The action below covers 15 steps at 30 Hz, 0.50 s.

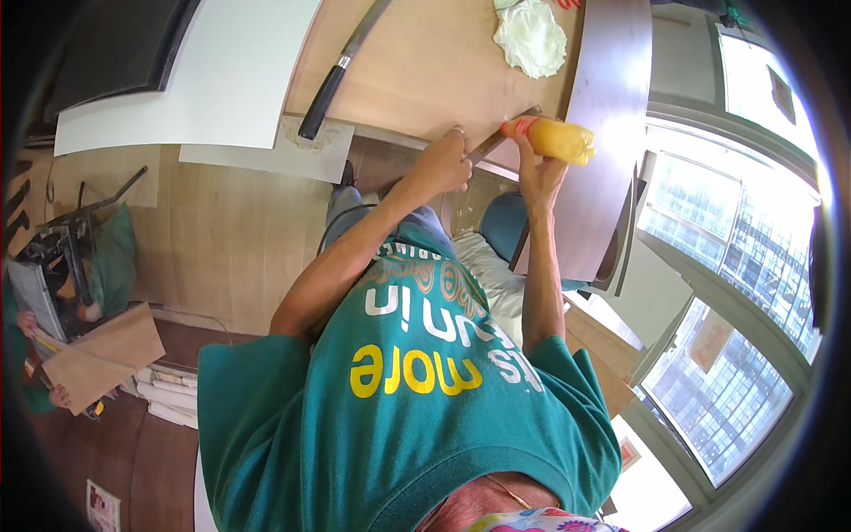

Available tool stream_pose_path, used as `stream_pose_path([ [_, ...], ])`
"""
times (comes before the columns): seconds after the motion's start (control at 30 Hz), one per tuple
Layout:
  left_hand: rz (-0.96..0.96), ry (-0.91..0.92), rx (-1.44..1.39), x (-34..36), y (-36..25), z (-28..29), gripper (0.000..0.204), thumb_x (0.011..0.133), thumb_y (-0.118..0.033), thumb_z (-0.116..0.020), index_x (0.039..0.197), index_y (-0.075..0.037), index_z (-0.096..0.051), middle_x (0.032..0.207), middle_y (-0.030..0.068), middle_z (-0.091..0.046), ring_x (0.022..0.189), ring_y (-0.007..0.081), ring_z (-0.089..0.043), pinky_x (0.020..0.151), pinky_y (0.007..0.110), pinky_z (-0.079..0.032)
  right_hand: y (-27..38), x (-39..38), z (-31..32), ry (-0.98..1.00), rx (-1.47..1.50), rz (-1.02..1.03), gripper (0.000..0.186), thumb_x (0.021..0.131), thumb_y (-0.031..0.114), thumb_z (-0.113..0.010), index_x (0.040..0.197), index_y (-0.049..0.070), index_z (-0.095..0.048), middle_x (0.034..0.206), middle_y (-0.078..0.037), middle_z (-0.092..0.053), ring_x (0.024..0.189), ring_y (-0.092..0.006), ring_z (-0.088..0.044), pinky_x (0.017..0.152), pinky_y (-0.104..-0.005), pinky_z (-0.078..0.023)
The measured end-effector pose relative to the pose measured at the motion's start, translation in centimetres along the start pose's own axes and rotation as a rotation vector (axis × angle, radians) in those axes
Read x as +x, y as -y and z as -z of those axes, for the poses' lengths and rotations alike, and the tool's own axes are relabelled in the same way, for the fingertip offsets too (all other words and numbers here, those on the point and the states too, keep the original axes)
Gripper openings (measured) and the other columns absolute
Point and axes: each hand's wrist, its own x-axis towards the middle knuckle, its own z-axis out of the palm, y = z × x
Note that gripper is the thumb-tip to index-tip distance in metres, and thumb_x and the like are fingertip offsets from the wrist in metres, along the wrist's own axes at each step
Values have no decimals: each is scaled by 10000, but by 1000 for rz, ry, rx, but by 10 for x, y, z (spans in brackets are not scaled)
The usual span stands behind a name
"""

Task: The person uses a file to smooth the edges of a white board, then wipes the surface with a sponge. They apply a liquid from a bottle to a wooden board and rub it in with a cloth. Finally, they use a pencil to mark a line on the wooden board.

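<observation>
My right hand (542, 174) grips a small plastic bottle (560, 140) of yellow contents with an orange-red neck end. The bottle lies nearly level, its neck towards my left hand, over the right end of the wooden tabletop (425, 62). At the table's near edge my left hand (448, 162) is closed in a fist. A narrow brown strip (496, 142) runs from beside this fist to below the bottle's neck; its exact kind cannot be made out. Farther off on the tabletop lie a long knife (328, 99) with a black handle and a crumpled whitish piece (530, 37).
A white board (222, 80) and a black panel (115, 53) are at the upper left. A dark board (603, 133) stands right of the table. On the far left, another person's hands (60, 395) hold a brown sheet (111, 359). Large windows (718, 390) line the right.
</observation>
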Motion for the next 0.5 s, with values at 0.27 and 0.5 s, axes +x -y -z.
stream_pose_path([
  [0.27,-28,8,-70,1,5,-1,160,904,9,-525,1044,42,-454,793,129,-600,694,197,-679,569,346,-575,-14,-14,-4,39,34,154,215,870,115,-749,1050,16,-686,1016,-125,-696,949,-243,-659,866,-359,-507],
  [0.5,-13,12,-73,-2,-5,1,174,904,5,-542,1044,40,-446,795,128,-608,680,208,-685,570,348,-569,-15,-23,2,-32,-143,265,300,851,114,-769,1114,20,-659,1059,-142,-688,968,-282,-654,873,-378,-506],
])
